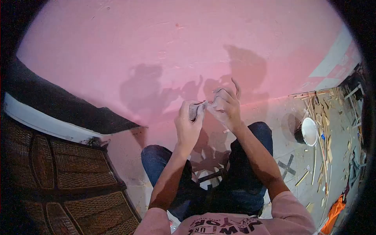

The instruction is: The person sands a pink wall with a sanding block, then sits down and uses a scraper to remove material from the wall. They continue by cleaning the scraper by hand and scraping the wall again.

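Both hands are raised in front of a pink wall (168,43), with their fingertips meeting near the middle of the view. My left hand (189,120) is curled round a small greyish piece (193,111), whose kind I cannot make out. Beside it, my right hand (226,105) is closed in a pinch, with one finger raised and pale dust on the skin. Between the two hands the fingertips touch a small pale bit (206,103). Whether it is part of the greyish piece is unclear.
Dark woven-panel furniture (78,164) stands at the left. On the floor at the right are a white-topped bucket (309,131), scattered wood strips (321,156), a dark cross-shaped mark (288,166) and an orange cloth (334,214). My bent knees are below the hands.
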